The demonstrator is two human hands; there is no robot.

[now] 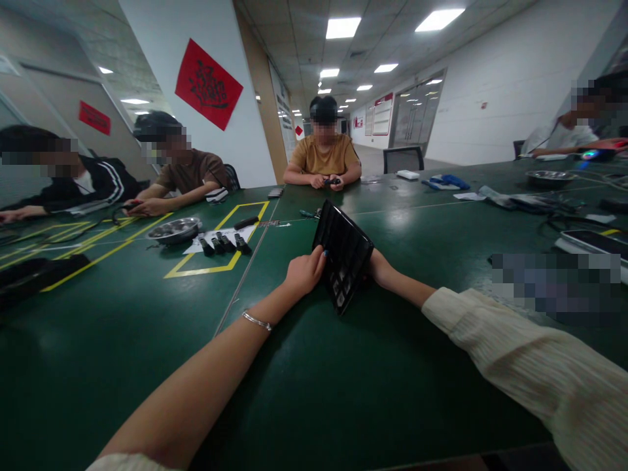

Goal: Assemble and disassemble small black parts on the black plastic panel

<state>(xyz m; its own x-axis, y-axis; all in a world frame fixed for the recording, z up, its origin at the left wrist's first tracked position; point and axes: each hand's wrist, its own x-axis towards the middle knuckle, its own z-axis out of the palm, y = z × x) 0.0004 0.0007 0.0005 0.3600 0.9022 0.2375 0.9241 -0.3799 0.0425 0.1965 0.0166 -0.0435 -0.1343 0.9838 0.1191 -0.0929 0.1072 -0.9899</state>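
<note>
You seem to be at holding up the black tray [342, 245], left hand [305, 271] pinching its left edge (right hand [383, 269] hides its fingers, can't tell), so next probably needs steadiness.

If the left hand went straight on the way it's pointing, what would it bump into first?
The black compartmented tray: the left hand already touches it, thumb on its face. What lies straight beyond is hard to judge, since the tray blocks the view.

Behind the black tray [349, 245], our right hand's [381, 268] fingers are hidden; we cannot identify the pale bits [339, 286] low inside it.
</note>
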